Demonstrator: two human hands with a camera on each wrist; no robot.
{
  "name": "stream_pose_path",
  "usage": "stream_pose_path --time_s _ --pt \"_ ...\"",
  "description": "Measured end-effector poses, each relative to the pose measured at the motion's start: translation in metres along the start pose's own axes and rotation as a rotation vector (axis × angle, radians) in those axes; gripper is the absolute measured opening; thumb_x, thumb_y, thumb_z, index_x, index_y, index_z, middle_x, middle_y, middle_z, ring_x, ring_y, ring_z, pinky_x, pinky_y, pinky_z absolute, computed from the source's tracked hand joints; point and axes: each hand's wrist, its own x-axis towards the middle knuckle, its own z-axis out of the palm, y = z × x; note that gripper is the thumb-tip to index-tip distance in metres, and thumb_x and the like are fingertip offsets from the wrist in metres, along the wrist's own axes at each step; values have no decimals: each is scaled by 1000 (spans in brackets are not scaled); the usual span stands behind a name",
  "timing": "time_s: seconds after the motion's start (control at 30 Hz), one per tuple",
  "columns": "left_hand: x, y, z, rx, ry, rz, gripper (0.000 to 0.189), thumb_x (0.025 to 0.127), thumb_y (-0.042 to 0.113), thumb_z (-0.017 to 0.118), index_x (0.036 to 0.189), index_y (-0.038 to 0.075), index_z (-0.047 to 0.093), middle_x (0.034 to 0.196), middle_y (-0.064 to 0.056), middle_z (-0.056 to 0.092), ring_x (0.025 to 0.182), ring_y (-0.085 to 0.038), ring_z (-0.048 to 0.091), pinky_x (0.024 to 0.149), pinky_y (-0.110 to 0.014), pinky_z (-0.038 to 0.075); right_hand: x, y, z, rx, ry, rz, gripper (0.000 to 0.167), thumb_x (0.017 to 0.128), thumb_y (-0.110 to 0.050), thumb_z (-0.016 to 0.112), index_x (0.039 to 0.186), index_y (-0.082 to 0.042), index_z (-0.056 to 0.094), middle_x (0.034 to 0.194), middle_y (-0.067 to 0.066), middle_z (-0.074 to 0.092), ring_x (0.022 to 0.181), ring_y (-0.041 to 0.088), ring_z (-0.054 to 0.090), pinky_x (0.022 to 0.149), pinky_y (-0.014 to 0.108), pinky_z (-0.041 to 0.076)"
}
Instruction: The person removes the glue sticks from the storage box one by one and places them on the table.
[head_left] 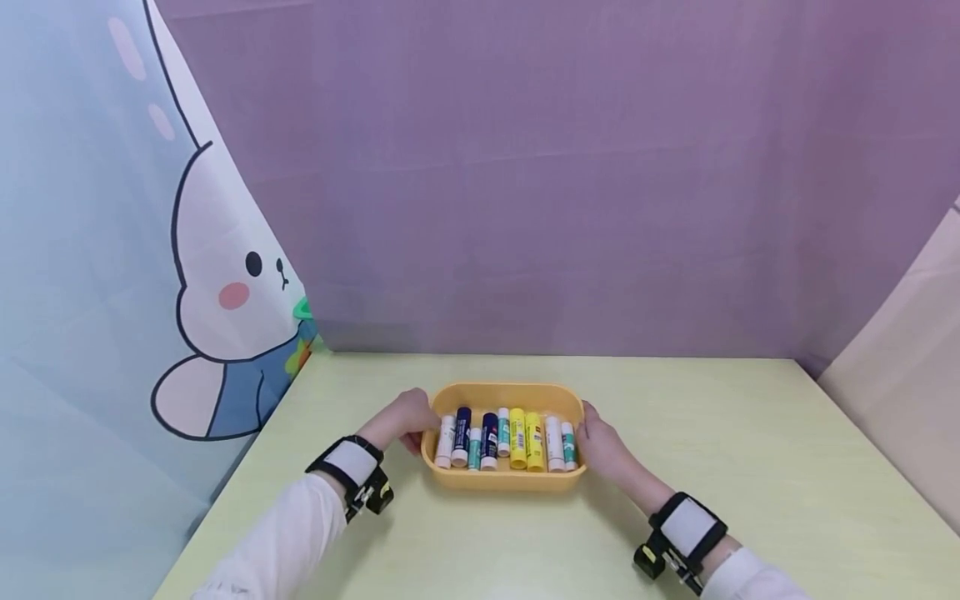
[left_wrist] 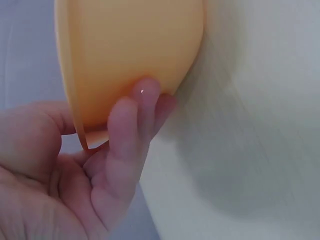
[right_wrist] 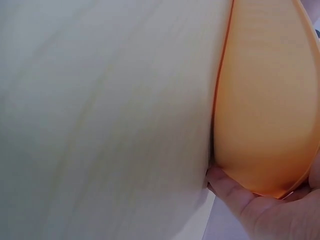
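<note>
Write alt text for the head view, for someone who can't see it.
A person's left hand and right hand hold opposite ends of an orange tray with a row of nine colorful tubes inside, at a pale table. A purple backdrop is behind.

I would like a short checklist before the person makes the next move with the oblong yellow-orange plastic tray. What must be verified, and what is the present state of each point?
1. Left hand grips the oblong yellow-orange plastic tray at its left end: ok.
2. Right hand grips the opposite end: ok.
3. All nine small cylindrical tubes in white, navy, teal and yellow sit inside the tray: ok.
4. Tubes tightly closed: cannot tell, too small to see.
5. Tray's underside fully flat on the pale yellow-green table: cannot tell, the underside is hidden.
</note>
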Motion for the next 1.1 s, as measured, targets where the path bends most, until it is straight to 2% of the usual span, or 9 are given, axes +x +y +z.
stream_pose_path --time_s 0.3,0.43,0.5,0.53,0.67,0.73,0.8,0.97,1.1 --pt "-6 16 -6 -6 -76 -22 16 78 -3 52 93 -8 51 69 -18 64 49 -24 65 49 -33 59 -4 -3 -1 -43 21 -2 52 101 -9 28 144 13 9 143 35 27 131 46 34 108 55 31" --pt "-8 22 -7 4 -83 -36 17 77 -6 49 94 -9 51 71 -18 64 49 -23 64 51 -32 59 -4 -4 -8 -93 -10 -15 53 101 -10 29 144 14 8 138 37 36 111 41 55 102 51 44" --pt "-9 23 -8 19 -80 -52 16 78 -6 49 94 -9 52 71 -17 64 49 -22 64 51 -31 59 -2 -8 -14 -103 -38 -12 56 101 -12 31 144 14 5 138 37 35 112 41 54 102 51 43" --pt "-9 23 -8 24 -78 -58 16 79 -5 49 94 -8 52 72 -17 64 50 -22 64 51 -31 59 0 -10 -17 -102 -53 -6 60 102 -15 33 144 14 3 134 38 40 105 42 56 97 50 47" --pt "-10 24 -9 35 -69 -75 16 80 -4 49 95 -8 52 72 -16 64 51 -22 64 50 -30 59 8 -25 -27 -118 -81 -3 77 100 -28 43 145 11 -5 143 38 26 130 48 33 108 57 33" --pt "-8 23 -8 32 -66 -75 17 79 -5 49 96 -8 53 72 -16 64 51 -22 65 50 -30 59 11 -33 -30 -134 -68 -26 83 98 -33 47 146 9 -6 147 35 20 133 49 27 109 58 30" --pt "-7 22 -7 20 -66 -71 19 78 -6 48 96 -9 53 73 -16 64 52 -23 65 50 -30 59 12 -42 -30 -159 -38 -59 86 96 -36 51 147 5 -6 152 30 8 138 49 13 112 61 20" --pt "-6 21 -6 5 -63 -70 20 77 -7 47 97 -9 53 74 -16 64 53 -23 66 50 -30 59 14 -67 -22 -235 36 -108 92 91 -40 58 150 0 -1 156 23 5 139 50 5 110 67 16" --pt "-6 21 -6 4 -65 -73 20 78 -7 46 96 -9 53 74 -17 65 52 -24 66 50 -31 59 16 -81 -8 -282 24 -107 95 89 -42 61 149 2 3 156 23 4 141 46 5 112 63 17"
